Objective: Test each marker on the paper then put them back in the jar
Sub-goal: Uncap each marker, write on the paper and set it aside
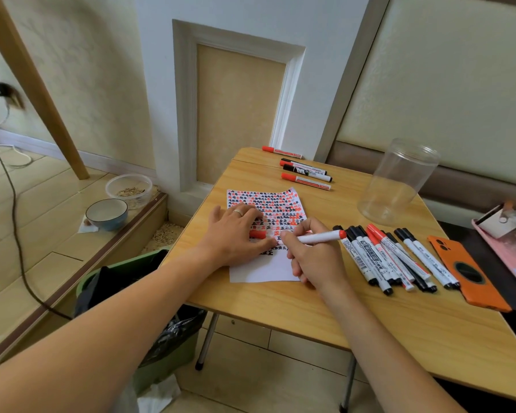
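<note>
A white paper (268, 268) covered in red and black marks lies on the wooden table (310, 305). My right hand (313, 254) grips a red marker (322, 236) with its tip down on the paper. My left hand (236, 231) presses flat on the paper, and a red cap (258, 234) shows under its fingers. A clear empty jar (396, 181) stands at the back right. Several black and red markers (390, 257) lie in a row right of the paper. More markers (306, 172) lie at the table's far edge.
An orange phone (471, 278) lies right of the marker row, and a pink case (507, 234) sits at the right edge. A green bin (125, 281) stands left of the table. Two bowls (108, 213) rest on the floor step.
</note>
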